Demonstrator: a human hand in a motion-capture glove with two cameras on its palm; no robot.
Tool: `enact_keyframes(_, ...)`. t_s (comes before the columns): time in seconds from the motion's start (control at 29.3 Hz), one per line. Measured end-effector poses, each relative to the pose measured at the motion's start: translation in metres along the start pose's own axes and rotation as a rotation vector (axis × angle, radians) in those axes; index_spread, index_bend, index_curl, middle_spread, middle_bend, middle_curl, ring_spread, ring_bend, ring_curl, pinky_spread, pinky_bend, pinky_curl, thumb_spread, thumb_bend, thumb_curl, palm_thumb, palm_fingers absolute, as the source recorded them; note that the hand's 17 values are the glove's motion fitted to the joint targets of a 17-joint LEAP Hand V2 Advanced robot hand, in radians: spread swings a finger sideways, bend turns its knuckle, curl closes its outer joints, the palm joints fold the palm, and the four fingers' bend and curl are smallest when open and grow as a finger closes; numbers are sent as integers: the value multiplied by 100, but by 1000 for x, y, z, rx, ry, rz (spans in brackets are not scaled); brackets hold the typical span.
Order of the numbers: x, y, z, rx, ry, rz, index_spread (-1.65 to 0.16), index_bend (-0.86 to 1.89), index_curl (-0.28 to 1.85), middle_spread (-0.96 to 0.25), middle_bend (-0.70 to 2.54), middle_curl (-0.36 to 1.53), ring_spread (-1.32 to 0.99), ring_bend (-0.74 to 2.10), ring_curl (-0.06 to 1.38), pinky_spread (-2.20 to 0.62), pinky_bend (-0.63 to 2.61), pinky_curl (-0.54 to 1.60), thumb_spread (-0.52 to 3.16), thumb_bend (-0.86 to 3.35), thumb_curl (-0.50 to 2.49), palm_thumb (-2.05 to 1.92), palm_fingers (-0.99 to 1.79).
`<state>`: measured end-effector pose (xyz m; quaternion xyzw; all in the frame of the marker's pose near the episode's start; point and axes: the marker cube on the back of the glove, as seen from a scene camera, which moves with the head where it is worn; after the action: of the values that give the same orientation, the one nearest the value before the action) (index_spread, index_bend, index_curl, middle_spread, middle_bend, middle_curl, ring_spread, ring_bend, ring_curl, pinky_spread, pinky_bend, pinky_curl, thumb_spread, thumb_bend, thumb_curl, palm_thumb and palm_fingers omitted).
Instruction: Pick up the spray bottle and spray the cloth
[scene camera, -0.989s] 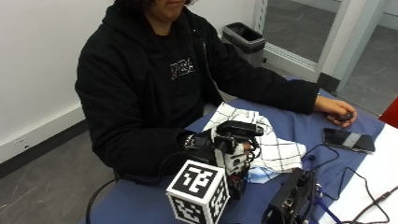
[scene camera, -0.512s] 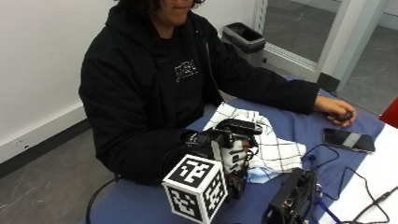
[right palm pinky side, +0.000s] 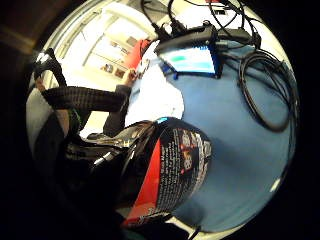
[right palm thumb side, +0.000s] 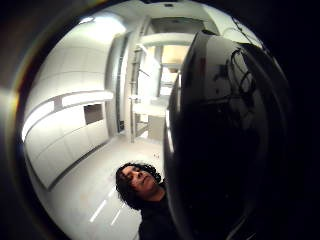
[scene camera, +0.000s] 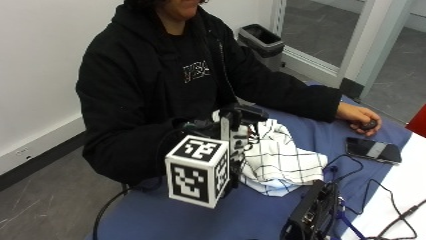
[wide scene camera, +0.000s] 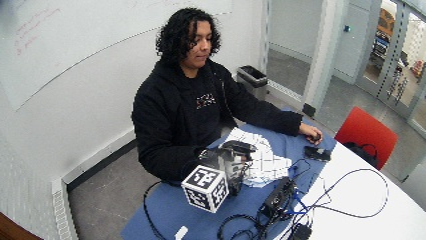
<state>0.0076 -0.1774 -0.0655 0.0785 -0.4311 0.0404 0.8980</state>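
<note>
Outside view: centre frame, gloved right hand (scene camera: 200, 131) wrapped around the upright spray bottle (scene camera: 234, 134), just left of the checked cloth (scene camera: 279, 159) on the blue table (scene camera: 266, 215). Little-finger palm view: glossy black bottle with red label fills lower centre, close to the palm. Probably light, rigid, slick plastic; best held at the neck, finger on the trigger.

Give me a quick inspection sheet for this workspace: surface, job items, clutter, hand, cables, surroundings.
Surface: blue table, white section at its far side.
Job's things: dark spray bottle with red label, upright in the gloved hand; white checked cloth crumpled on the table beside it.
Clutter: phone lying flat; black device near the table edge.
Grippers: right hand grips the bottle; bare left hand rests on the table over a small dark object.
Cables: black loops on the white section.
Surroundings: bin by the wall, red chair, glass door.
</note>
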Motion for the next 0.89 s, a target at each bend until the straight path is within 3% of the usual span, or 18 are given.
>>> enact_keyframes(0.27, -24, 29, 20, -408, 177, 329, -25, 38, 61, -18, 69, 60, -21, 71, 52, -26, 46, 47, 46, -1, 75, 103, 129)
enact_keyframes(0.89, -1, 28, 84, -825, 635, 818, -26, 32, 64, -17, 66, 61, -21, 71, 53, -25, 48, 48, 54, -1, 82, 104, 127)
